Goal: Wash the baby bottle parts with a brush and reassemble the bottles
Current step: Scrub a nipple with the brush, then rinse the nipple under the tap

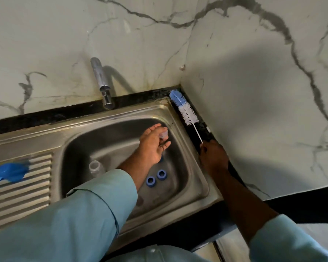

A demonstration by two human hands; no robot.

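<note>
Pinched in left hand fingers: clear nipple, over sink basin's far right corner. Right hand grips wire handle of blue-and-white bottle brush, lying along the right counter edge. Two blue collar rings, clear bottle on basin floor.

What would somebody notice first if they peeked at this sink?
Probably the blue and white bottle brush lying along the dark counter edge to the right of the steel sink, with the right hand pinching the end of its thin handle. Next, the left hand over the basin holds a small clear bottle part, and two blue rings lie on the sink bottom below it.
</note>
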